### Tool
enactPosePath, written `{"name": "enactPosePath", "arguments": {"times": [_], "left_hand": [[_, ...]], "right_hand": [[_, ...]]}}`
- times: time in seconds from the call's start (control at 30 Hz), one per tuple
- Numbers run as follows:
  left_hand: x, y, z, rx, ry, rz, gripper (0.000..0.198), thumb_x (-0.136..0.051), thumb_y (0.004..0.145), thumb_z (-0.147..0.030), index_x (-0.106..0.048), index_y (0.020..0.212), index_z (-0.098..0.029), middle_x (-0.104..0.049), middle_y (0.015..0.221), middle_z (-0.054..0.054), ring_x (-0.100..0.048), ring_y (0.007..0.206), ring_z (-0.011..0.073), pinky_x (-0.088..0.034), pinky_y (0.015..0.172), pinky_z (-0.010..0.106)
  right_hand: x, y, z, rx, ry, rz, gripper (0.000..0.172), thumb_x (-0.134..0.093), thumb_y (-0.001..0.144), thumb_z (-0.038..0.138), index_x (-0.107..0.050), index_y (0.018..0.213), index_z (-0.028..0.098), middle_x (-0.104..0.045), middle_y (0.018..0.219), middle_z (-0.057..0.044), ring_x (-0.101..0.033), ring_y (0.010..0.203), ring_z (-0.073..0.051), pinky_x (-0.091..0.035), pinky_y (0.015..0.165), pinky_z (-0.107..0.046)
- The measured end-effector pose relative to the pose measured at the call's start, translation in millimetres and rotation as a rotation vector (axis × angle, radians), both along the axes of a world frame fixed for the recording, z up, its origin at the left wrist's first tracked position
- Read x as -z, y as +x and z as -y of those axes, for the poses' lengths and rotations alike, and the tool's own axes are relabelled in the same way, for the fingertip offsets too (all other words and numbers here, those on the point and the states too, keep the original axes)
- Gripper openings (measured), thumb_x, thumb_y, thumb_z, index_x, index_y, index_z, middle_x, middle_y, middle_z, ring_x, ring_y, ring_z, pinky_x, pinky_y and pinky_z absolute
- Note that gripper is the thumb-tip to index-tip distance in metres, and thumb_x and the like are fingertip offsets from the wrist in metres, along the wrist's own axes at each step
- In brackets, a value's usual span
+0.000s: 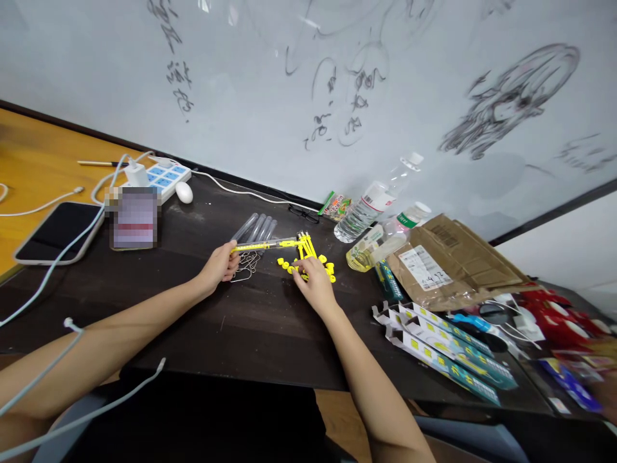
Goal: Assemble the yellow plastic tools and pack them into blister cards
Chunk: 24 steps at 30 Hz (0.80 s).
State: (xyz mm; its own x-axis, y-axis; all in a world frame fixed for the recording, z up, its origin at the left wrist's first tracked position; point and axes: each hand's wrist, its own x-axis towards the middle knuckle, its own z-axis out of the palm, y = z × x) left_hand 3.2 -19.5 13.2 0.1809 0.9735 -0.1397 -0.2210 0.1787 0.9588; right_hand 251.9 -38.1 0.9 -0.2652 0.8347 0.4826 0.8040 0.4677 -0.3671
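My left hand [224,263] grips one end of a spring scale [263,245], a clear tube with a yellow strip inside, held out to the right above the table. My right hand [314,281] is low over a cluster of small yellow caps [330,267], thumb and forefinger apart, the other fingers partly hidden. Just beyond it lie several yellow rods [306,244] with metal ends, near the tube's far end. Several clear empty tubes [261,226] rest behind my left hand. Bent metal hooks [247,263] are heaped beside its fingers.
Bottles [361,215], a brown parcel [457,257] and several opened cartons [443,350] occupy the right side. On the left are a phone [60,233], a second device with a blurred screen [135,218], a power strip [168,177] and loose white cables. A whiteboard [270,96] stands behind the table.
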Motion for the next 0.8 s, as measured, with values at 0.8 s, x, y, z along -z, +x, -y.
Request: {"name": "enactPosePath", "arguments": {"times": [0.8], "left_hand": [[6.5,0,-2,0.048,0.021,-0.042,0.037,-0.033,0.092,-0.033,-0.026,0.057,-0.021,-0.019,0.043,-0.01,-0.015,0.032,0.0042,-0.014,0.029,0.014]], "right_hand": [[9.1,57,-24,0.384,-0.03,0.171,0.029,-0.046,0.085,0.023,-0.063,0.109,0.023,-0.064,0.101,-0.009,-0.049,0.095,-0.027,-0.037,0.081,-0.038]]}}
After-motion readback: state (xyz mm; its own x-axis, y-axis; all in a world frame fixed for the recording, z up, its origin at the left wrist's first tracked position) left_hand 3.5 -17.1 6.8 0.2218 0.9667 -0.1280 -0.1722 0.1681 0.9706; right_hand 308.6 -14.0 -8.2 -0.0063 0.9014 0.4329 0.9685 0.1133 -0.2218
